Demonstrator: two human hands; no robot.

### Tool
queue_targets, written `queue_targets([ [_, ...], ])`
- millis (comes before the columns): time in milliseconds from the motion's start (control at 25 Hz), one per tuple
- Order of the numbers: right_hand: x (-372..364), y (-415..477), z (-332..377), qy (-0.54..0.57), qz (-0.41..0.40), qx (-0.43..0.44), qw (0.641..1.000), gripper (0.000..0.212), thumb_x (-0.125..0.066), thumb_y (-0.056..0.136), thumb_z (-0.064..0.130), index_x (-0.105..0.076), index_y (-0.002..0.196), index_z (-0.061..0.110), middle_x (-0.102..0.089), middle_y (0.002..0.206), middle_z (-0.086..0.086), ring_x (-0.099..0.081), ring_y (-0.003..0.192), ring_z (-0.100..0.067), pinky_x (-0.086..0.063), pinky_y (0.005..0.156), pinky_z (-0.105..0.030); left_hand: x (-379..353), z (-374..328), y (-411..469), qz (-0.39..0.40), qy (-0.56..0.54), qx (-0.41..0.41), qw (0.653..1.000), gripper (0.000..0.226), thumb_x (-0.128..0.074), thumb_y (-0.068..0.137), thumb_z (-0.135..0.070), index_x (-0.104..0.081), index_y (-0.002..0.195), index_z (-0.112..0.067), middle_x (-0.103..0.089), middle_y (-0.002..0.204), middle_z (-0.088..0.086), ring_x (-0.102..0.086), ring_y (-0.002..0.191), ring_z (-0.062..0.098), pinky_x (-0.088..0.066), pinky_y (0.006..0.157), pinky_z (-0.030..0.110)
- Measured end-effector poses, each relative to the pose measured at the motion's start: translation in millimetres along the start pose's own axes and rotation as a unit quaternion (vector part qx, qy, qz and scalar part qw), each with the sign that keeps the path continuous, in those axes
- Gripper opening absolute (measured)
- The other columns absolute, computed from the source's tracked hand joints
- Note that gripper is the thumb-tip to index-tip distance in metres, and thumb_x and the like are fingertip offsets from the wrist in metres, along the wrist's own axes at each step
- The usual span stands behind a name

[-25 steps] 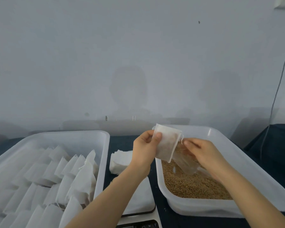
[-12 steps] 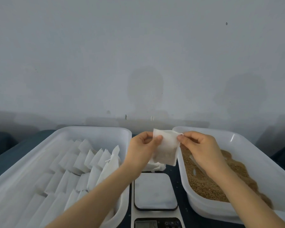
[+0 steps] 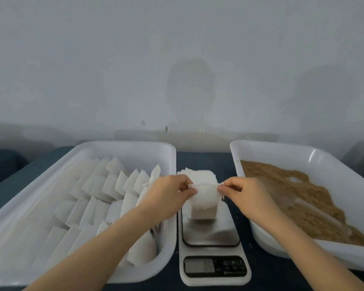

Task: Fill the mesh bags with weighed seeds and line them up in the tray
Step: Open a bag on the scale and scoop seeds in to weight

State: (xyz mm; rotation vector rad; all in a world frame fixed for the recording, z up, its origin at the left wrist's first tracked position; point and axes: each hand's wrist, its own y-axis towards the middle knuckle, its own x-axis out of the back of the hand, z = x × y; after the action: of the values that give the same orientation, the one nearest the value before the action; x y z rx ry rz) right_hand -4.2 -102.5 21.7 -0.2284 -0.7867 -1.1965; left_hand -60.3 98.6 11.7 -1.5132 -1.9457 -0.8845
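Mesh bags, white and papery, lean in overlapping rows in the left tray of smooth white plastic. The left hand pinches one top corner of a single bag standing on the steel-topped scale. The right hand pinches the other corner. Grainy brown seeds fill the right tray. The scale's display is too blurred to read.

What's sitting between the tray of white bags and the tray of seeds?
In the head view: a scale, with a mesh bag on it pinched by the left hand and right hand, and a pile of bags behind.
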Motion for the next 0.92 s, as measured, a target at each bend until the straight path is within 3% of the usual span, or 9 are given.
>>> queue_targets([
  [280, 3, -5, -16, 0.007, 0.031, -0.014, 0.999, 0.012, -0.063, 0.088, 0.035, -0.072, 0.093, 0.03, -0.07, 0.086, 0.021, -0.059, 0.079, 0.015, -0.038, 0.064, -0.005, -4, 5, 2, 0.014, -0.003, -0.015, 1.0, 0.014, -0.067, 0.082, -0.046, -0.058, 0.072, -0.048, -0.066, 0.08, -0.025, -0.063, 0.085, 0.001, -0.051, 0.084, 0.029],
  [480, 0, -3, -20, 0.003, 0.025, -0.018, 1.0, 0.017, -0.061, 0.088, 0.039, -0.071, 0.098, 0.03, -0.07, 0.088, 0.02, -0.06, 0.081, 0.012, -0.037, 0.066, -0.01, -5, 8, 4, 0.007, -0.007, -0.019, 1.0, 0.011, -0.068, 0.08, -0.047, -0.061, 0.073, -0.046, -0.067, 0.076, -0.026, -0.063, 0.085, 0.0, -0.052, 0.083, 0.034],
  [920, 0, -4, -20, 0.007, 0.021, -0.029, 0.999, 0.018, -0.061, 0.088, 0.039, -0.071, 0.099, 0.029, -0.07, 0.089, 0.018, -0.06, 0.084, 0.006, -0.04, 0.068, -0.016, -6, 9, 2, 0.007, -0.021, -0.015, 1.0, 0.009, -0.068, 0.084, -0.04, -0.069, 0.088, -0.032, -0.07, 0.084, -0.02, -0.063, 0.086, 0.004, -0.05, 0.081, 0.027],
])
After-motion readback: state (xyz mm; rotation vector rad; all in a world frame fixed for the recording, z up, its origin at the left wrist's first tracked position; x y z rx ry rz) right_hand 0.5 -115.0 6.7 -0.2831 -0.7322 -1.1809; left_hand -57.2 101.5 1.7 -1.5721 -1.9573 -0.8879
